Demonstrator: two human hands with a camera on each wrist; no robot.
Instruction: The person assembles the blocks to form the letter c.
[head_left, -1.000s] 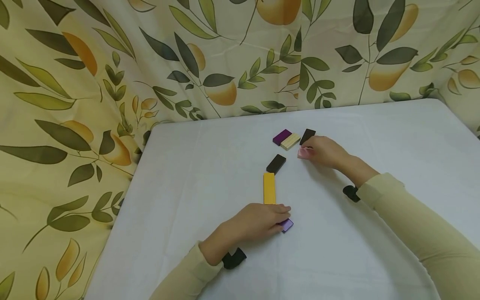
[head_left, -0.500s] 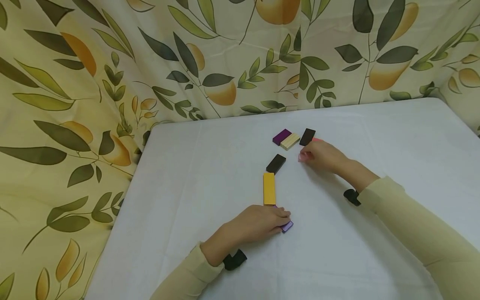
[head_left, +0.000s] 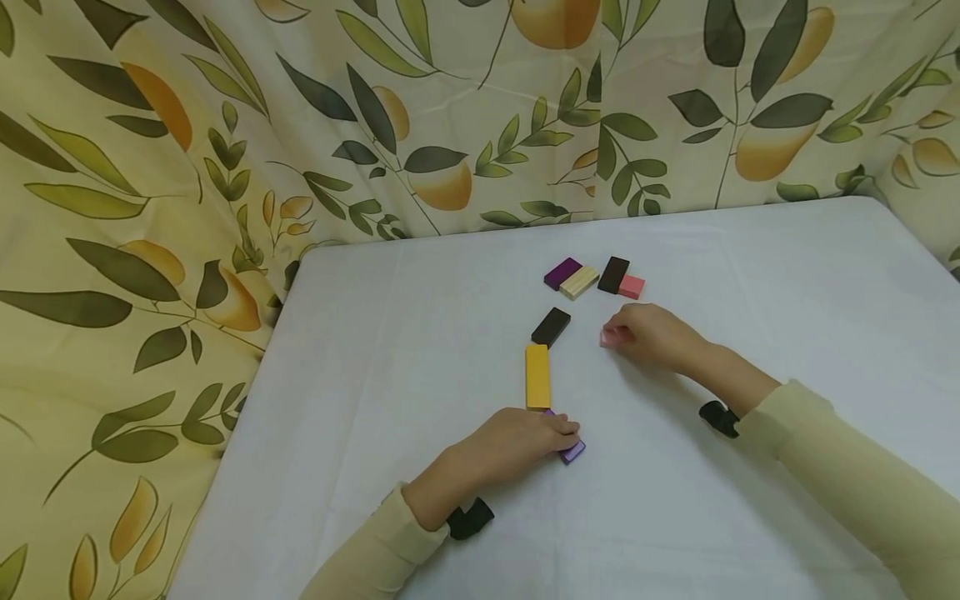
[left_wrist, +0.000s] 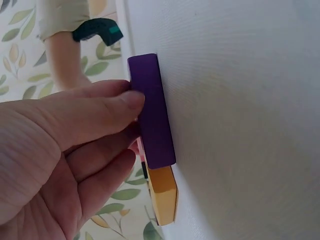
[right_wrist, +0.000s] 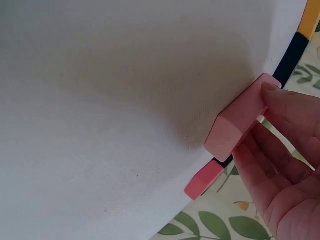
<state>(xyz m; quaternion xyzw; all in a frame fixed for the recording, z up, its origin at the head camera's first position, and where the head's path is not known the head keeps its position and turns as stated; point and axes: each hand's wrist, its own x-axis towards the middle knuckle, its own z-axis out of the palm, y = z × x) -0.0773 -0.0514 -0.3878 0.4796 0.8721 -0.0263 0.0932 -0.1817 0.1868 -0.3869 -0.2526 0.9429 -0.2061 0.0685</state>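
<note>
Pink block (right_wrist: 240, 117): in the right hand (head_left: 651, 335), above or on the cloth, to the right of the nearer black block (head_left: 551, 327) and apart from it. The right thumb and fingers pinched it near one end; the other end was free. Whether its underside touched the cloth could not be told.

Violet block (left_wrist: 152, 115): on the cloth, pinched by the left hand (head_left: 517, 442), thumb on one face and fingers behind. One end lay at the near end of the yellow block (head_left: 537, 377); actual contact there could not be settled. The yellow block's far end met the nearer black block, so these three made a bent line.

Step in hand, as judged: positioning the pink block with the right hand while the left steadied the violet one. The next move seemed to call for a firm pinch, a turn of the pink block to suit its spot, and a gentle release, with the left hand keeping the line from shifting.

Further out: a dark purple block (head_left: 562, 273) lay side by side with a pale striped block (head_left: 580, 283); just right of them, a second black block (head_left: 614, 275) touched a coral block (head_left: 632, 287). All rested on the white cloth (head_left: 405, 333), with a leaf-patterned curtain (head_left: 525, 187) behind.
</note>
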